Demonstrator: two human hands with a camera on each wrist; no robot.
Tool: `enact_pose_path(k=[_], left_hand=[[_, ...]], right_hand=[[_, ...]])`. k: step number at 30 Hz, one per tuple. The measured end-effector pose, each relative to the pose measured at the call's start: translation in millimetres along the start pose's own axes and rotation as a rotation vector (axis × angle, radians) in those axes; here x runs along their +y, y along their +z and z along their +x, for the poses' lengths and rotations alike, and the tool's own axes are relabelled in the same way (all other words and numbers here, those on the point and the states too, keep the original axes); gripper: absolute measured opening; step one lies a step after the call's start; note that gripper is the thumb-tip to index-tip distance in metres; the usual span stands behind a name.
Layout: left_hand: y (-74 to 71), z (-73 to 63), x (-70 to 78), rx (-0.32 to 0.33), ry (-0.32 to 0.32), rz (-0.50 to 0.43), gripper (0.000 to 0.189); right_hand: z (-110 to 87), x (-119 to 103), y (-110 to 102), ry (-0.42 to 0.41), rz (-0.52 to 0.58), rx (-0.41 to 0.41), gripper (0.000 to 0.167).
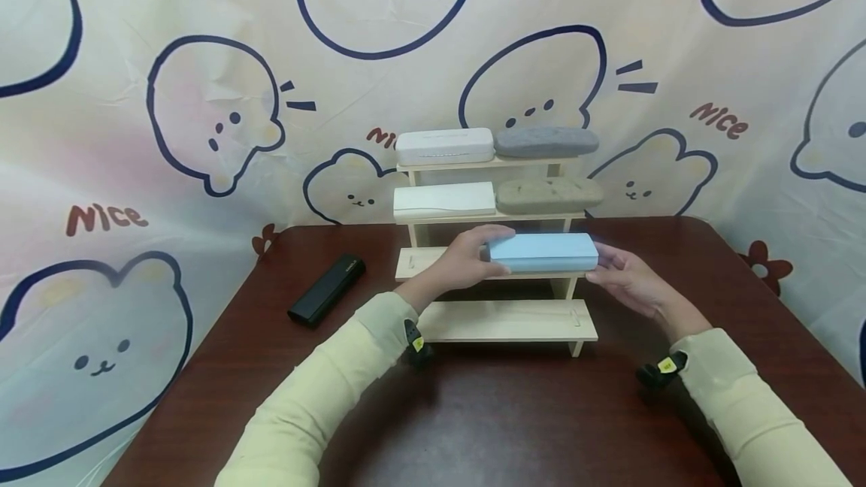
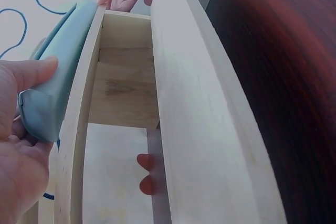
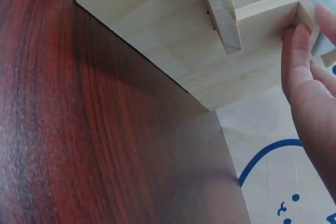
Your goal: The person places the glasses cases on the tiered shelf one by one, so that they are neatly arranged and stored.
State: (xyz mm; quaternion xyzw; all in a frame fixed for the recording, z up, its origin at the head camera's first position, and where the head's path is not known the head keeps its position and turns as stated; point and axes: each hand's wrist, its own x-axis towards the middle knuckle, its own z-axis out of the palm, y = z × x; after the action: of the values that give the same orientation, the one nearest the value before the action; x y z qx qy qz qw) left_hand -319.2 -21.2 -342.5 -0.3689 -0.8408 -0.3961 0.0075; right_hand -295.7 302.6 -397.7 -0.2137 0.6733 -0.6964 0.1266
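A light blue glasses case (image 1: pixel 543 253) lies lengthwise along the second tier from the bottom of a pale wooden stepped rack (image 1: pixel 507 320). My left hand (image 1: pixel 467 258) grips its left end; in the left wrist view the thumb (image 2: pixel 39 72) lies on top and the fingers are partly hidden beneath. At the other end, my right hand (image 1: pixel 629 276) has its fingers fairly straight. In the right wrist view, those fingertips (image 3: pixel 301 38) touch the tier's end while the thumb is beside the case's end.
On higher tiers stand a white case (image 1: pixel 444 146), a grey-blue case (image 1: pixel 546 141), another white case (image 1: pixel 444 200) and an olive case (image 1: pixel 549 195). A black box-shaped case (image 1: pixel 328 289) lies left of the rack on the dark wooden table (image 1: pixel 501 412). A printed cloth (image 1: pixel 379 96) hangs behind.
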Motion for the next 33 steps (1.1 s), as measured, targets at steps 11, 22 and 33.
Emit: enact_pose_path(k=[11, 22, 33], left_hand=[[0.2, 5.0, -2.4, -0.023, -0.059, -0.001, 0.057], [-1.0, 8.4, -3.6, -0.052, -0.124, -0.012, 0.060], [-2.4, 9.1, -2.0, -0.062, -0.160, -0.021, 0.061]], right_hand=[[-0.3, 1.1, -1.0, 0.037, -0.029, 0.022, 0.069], [0.3, 0.4, -0.6, 0.029, -0.027, 0.022, 0.069], [-0.2, -2.5, 1.2, 0.022, -0.007, 0.014, 0.071]])
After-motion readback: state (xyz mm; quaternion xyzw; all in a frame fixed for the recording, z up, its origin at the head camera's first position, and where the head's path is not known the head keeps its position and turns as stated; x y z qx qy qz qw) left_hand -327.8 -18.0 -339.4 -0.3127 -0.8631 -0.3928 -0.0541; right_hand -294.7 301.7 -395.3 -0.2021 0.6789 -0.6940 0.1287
